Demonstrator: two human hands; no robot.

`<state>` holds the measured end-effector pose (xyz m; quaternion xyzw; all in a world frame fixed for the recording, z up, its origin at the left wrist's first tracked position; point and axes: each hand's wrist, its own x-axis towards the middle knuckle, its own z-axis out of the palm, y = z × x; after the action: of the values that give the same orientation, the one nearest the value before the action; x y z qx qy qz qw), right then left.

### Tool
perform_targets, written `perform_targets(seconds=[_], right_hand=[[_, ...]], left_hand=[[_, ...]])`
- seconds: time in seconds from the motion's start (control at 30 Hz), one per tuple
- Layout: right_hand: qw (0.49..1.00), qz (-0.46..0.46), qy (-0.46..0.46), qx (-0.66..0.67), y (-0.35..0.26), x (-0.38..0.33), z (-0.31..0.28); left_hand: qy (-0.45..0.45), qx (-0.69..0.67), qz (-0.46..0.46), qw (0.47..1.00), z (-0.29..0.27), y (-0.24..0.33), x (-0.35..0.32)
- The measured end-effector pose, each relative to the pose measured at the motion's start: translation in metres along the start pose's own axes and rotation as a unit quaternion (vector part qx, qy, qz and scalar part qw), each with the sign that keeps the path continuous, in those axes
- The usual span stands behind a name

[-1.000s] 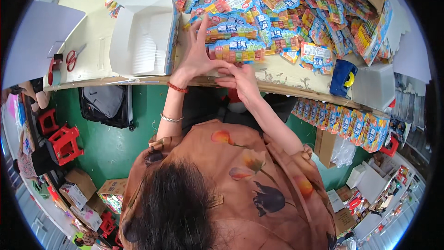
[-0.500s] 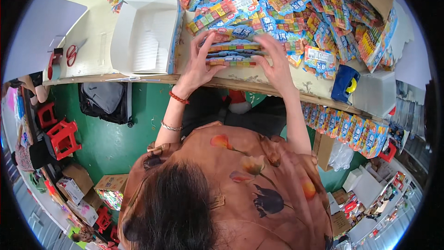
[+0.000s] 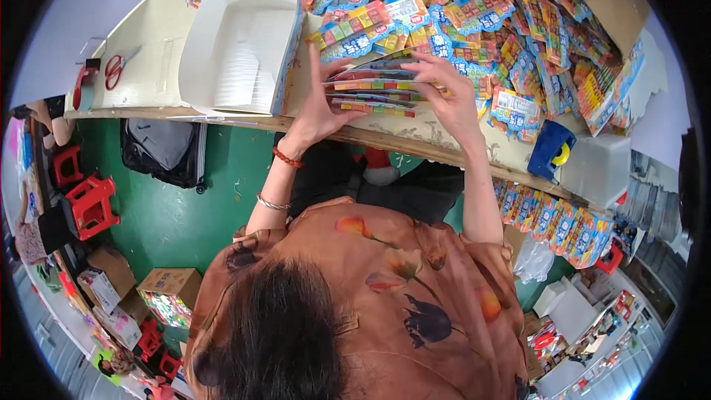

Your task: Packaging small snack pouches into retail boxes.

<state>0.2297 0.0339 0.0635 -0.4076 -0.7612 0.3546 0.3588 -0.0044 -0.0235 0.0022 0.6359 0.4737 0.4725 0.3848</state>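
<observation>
Between my two hands, a small stack of colourful flat packets (image 3: 374, 85) stands on edge near the table's front edge, its layers slightly fanned apart. My left hand (image 3: 318, 111) grips the stack's left end, thumb at the near side and fingers reaching to the far side. At the right end my right hand (image 3: 448, 96) bends its fingers over the packets, with the fingertips along their upper edges. A heap of similar packets (image 3: 474, 11) spreads just beyond the stack. Left of my left hand lies an open white box (image 3: 285, 0).
Red-handled scissors (image 3: 114, 72) and a red tape dispenser (image 3: 86, 81) lie at the left. A blue tape dispenser (image 3: 549, 150) and a clear plastic bin (image 3: 596, 167) stand at the right edge. Filled display boxes (image 3: 555, 218) line up below the table. Red stools (image 3: 92, 207) stand on the green floor.
My right hand has lifted its fingers over the packets' upper edges, and the stack has fanned out more. My left fingers have straightened. The whole view has shifted slightly.
</observation>
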Motion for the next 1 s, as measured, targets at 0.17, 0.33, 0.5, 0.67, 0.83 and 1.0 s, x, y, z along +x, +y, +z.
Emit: perform_targets(seconds=[0.17,0.33,0.5,0.67,0.83,1.0], right_hand=[[0.962,-0.016,0.168,0.212,-0.019,0.018,-0.018],[0.995,0.055,0.079,0.006,0.036,0.048,-0.025],[0.972,0.181,-0.090,0.123,0.043,0.027,-0.005],[0.972,0.182,-0.109,0.099,0.032,0.008,0.006],[0.998,-0.023,-0.001,-0.063,-0.009,0.001,0.009],[0.990,0.021,0.078,0.115,-0.004,0.002,0.004]], left_hand=[[-0.061,-0.051,-0.121,0.989,-0.010,-0.001,0.003],[-0.088,0.004,-0.051,0.995,-0.006,-0.005,0.002],[0.054,0.090,-0.040,0.994,-0.001,0.001,-0.007],[-0.032,0.004,-0.043,0.999,-0.010,0.000,-0.002],[-0.068,0.075,-0.067,0.993,-0.011,0.005,0.002],[-0.071,0.082,-0.059,0.992,-0.013,0.006,0.001]])
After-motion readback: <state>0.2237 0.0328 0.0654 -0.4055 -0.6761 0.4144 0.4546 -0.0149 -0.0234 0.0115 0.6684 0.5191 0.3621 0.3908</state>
